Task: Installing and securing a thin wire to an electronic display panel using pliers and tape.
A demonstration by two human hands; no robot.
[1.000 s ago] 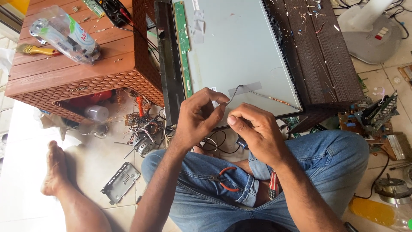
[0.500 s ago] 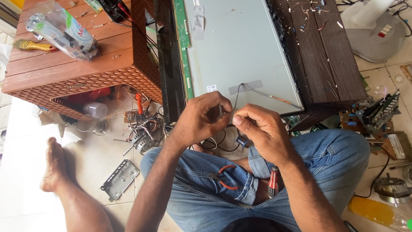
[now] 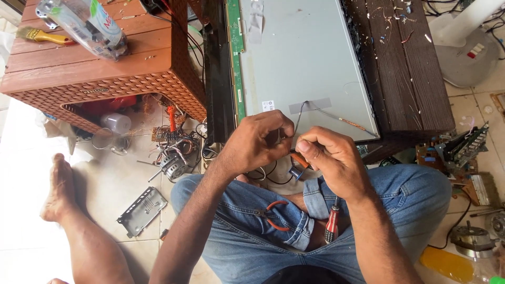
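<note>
Both grips pinched on thin wire [image 3: 298, 120]: my left hand [image 3: 258, 142] beside my right hand [image 3: 331, 158], over lap. Wire runs up to grey panel [image 3: 305, 63]. Red-handled pliers [image 3: 273, 214] on thigh.

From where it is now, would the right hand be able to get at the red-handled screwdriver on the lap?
Probably yes. The right hand hangs just above the screwdriver, which lies uncovered on the jeans. But its fingers pinch a small part, so it would likely have to free them first.
</note>
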